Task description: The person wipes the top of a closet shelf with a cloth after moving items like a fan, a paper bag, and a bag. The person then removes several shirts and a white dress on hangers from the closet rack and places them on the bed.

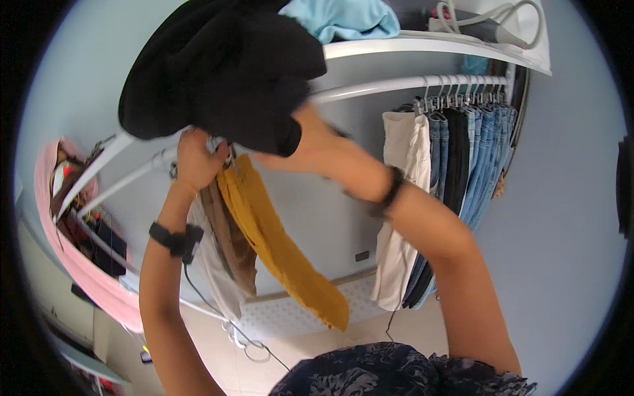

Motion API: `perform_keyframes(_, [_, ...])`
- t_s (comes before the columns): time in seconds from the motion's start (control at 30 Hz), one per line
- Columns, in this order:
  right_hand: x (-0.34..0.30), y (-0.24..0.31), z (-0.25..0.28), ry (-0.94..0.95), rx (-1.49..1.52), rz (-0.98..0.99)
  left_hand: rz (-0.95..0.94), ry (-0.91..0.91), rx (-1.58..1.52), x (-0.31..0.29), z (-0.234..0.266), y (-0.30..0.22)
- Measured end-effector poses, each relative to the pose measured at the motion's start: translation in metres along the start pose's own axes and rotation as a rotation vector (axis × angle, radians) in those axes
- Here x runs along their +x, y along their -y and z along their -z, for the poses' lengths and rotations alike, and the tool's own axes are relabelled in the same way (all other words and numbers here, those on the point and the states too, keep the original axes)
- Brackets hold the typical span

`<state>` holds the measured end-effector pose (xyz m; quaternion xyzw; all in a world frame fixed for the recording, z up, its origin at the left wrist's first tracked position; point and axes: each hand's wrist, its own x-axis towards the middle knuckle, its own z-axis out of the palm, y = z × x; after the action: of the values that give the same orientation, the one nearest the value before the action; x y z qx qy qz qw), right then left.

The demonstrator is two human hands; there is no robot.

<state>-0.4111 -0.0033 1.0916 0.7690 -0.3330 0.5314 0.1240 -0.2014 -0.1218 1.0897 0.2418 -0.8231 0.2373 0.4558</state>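
Observation:
My left hand (198, 162) is closed at the top of the hanging trousers, with the metal of a hanger (212, 142) showing by its thumb. Mustard-yellow trousers (284, 251) hang just right of it, slanting down to the right. Brown trousers (228, 237) and white trousers (214, 264) hang behind and to the left. My right hand (297, 146) is smeared by motion beside the lower edge of a large black cloth (218, 72), which hides part of its fingers. Whether it holds anything cannot be made out. Both wrists wear black bands.
A white rail (383, 86) runs under a white shelf (409, 45). Several jeans (485, 152) and cream trousers (396, 218) hang at the right. A light blue cloth (340, 20) and a corded grey appliance (492, 30) lie on the shelf. Pink fabric (86, 277) drapes at the left.

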Motion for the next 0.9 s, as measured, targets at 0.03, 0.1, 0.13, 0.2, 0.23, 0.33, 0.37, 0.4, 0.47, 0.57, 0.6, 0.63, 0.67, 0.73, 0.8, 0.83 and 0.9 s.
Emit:
perform_keyframes(0.03, [0.014,-0.021,-0.028,-0.092,-0.244,0.262,-0.010,0.029,0.003,0.004,0.001,-0.007])
perform_keyframes(0.1, [0.025,-0.051,-0.055,-0.181,-0.508,0.521,-0.040,-0.007,-0.011,0.003,0.005,-0.019])
perform_keyframes(0.13, [0.026,-0.061,-0.062,-0.135,-0.505,0.372,-0.049,0.045,0.073,-0.002,0.004,-0.014])
perform_keyframes(0.2, [0.025,-0.058,-0.053,0.033,-0.588,0.142,-0.038,0.078,0.146,-0.015,0.010,-0.001])
perform_keyframes(0.23, [0.018,-0.050,-0.023,0.159,-0.690,0.063,-0.033,0.080,0.141,-0.017,0.012,0.006])
perform_keyframes(0.33, [-0.006,-0.087,0.039,0.054,-0.873,0.115,-0.072,0.102,0.149,-0.016,0.019,0.009])
perform_keyframes(0.37, [-0.014,-0.101,0.063,-0.049,-0.901,0.103,-0.045,0.107,0.155,-0.009,0.019,0.002])
perform_keyframes(0.4, [-0.022,-0.108,0.085,-0.069,-0.937,0.029,-0.018,0.114,0.164,-0.007,0.016,-0.002])
perform_keyframes(0.47, [-0.037,-0.128,0.113,-0.180,-1.046,-0.072,-0.030,0.076,0.232,-0.012,0.012,0.001])
perform_keyframes(0.57, [-0.049,-0.144,0.124,-0.343,-1.072,-0.066,-0.027,0.061,0.148,-0.014,0.000,0.008])
perform_keyframes(0.6, [-0.046,-0.140,0.115,-0.426,-0.977,-0.073,-0.026,0.060,0.156,-0.020,-0.002,0.021])
perform_keyframes(0.63, [-0.043,-0.135,0.101,-0.505,-0.872,-0.083,-0.036,0.166,0.235,-0.034,-0.006,0.047])
perform_keyframes(0.67, [-0.042,-0.136,0.091,-0.495,-0.789,-0.030,0.000,0.227,0.205,-0.034,-0.002,0.053])
perform_keyframes(0.73, [-0.037,-0.128,0.059,-0.479,-0.655,0.088,0.079,0.349,0.150,-0.036,0.004,0.066])
perform_keyframes(0.8, [-0.030,-0.103,0.036,-0.470,-0.386,0.132,0.294,0.300,-0.166,-0.020,0.016,0.034])
perform_keyframes(0.83, [-0.027,-0.091,0.029,-0.443,-0.235,0.138,0.368,0.271,-0.267,-0.011,0.023,0.015])
perform_keyframes(0.9, [-0.030,-0.076,0.033,-0.208,0.110,0.139,0.168,0.210,0.108,0.019,0.010,-0.047])
